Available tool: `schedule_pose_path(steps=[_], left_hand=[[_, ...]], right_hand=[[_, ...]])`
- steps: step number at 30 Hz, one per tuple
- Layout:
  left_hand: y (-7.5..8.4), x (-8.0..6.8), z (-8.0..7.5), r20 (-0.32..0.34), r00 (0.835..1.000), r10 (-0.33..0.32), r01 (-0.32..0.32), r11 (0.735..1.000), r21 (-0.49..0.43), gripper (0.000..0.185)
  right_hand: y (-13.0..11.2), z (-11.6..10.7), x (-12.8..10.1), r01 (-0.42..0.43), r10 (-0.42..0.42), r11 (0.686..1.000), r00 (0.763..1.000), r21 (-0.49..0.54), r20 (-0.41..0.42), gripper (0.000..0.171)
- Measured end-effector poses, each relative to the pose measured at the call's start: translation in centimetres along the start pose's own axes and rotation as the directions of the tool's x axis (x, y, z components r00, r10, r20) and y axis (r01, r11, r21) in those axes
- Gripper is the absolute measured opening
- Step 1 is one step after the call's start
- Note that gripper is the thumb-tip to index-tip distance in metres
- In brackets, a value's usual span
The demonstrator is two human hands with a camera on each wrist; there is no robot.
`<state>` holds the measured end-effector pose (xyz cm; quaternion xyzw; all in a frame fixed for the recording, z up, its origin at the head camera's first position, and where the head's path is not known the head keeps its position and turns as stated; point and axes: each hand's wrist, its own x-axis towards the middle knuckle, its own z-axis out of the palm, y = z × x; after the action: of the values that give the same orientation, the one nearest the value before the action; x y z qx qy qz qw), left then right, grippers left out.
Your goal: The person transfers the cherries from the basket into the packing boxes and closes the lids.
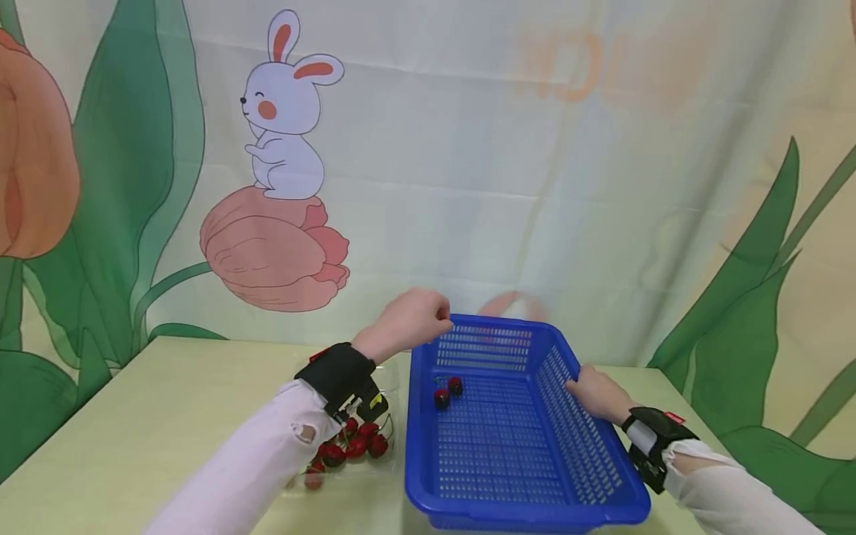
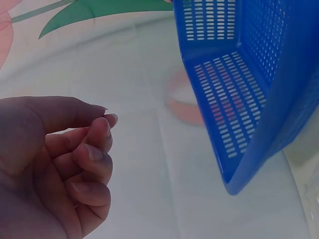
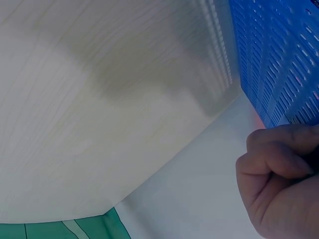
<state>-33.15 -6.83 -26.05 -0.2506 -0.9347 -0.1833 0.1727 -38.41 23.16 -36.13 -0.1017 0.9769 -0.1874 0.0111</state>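
The left hand [image 1: 411, 319] hovers over the far left corner of the blue basket [image 1: 588, 453]. Its fingers are curled, thumb and forefinger tips together; the left wrist view shows nothing between them. Two cherries [image 1: 448, 392] lie inside the basket, near the left wall. More cherries [image 1: 354, 444] wait in a clear tray [image 1: 394, 423] on the table [image 1: 147, 416], beside the basket. The right hand [image 1: 597, 394] holds the basket's right rim with curled fingers. To do this well, I think the right hand should keep the basket steady, and each cherry should be let go low.
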Motion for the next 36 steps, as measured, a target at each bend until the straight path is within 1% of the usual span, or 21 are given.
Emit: schedule_pose_path(steps=[7, 9, 16, 20, 23, 29, 33, 36], left_hand=[[0.7, 1.3, 1.4, 0.009, 0.999, 0.039, -0.039, 0.998, -0.041, 0.013], [0.7, 1.7, 2.0, 0.021, 0.999, 0.040, -0.039, 0.998, -0.044, 0.013], [1.0, 3.2, 3.9, 0.054, 0.998, 0.014, -0.011, 0.999, -0.053, 0.017], [1.3, 3.9, 4.6, 0.085, 0.996, -0.027, 0.032, 0.998, -0.062, 0.022], [1.3, 4.3, 5.0, 0.094, 0.994, -0.060, 0.065, 0.997, -0.052, 0.023], [0.9, 5.1, 6.1, 0.107, 0.987, -0.120, 0.122, 0.992, -0.015, 0.026], [0.6, 5.6, 7.2, 0.131, 0.980, -0.153, 0.157, 0.987, -0.026, 0.026], [0.4, 5.7, 8.0, 0.153, 0.973, -0.174, 0.179, 0.984, -0.015, 0.027]], right_hand=[[-0.1, -0.1, 0.1, -0.013, 0.013, 1.000, 1.000, -0.007, -0.001, 0.037], [0.0, -0.2, 0.1, -0.016, 0.016, 1.000, 1.000, -0.014, -0.003, 0.037], [0.1, -0.4, 0.0, -0.007, 0.006, 1.000, 1.000, -0.028, -0.017, 0.037], [-0.1, -0.3, 0.0, -0.003, 0.003, 1.000, 1.000, -0.006, -0.010, 0.036], [-0.2, -0.2, 0.0, -0.016, 0.015, 1.000, 1.000, 0.020, 0.008, 0.036], [0.0, -0.3, 0.3, -0.009, 0.009, 1.000, 1.000, -0.007, -0.011, 0.040], [0.2, -0.2, 0.4, -0.019, 0.019, 1.000, 1.000, -0.004, -0.004, 0.038], [0.3, 0.0, 0.4, -0.015, 0.015, 1.000, 1.000, -0.004, -0.009, 0.037]])
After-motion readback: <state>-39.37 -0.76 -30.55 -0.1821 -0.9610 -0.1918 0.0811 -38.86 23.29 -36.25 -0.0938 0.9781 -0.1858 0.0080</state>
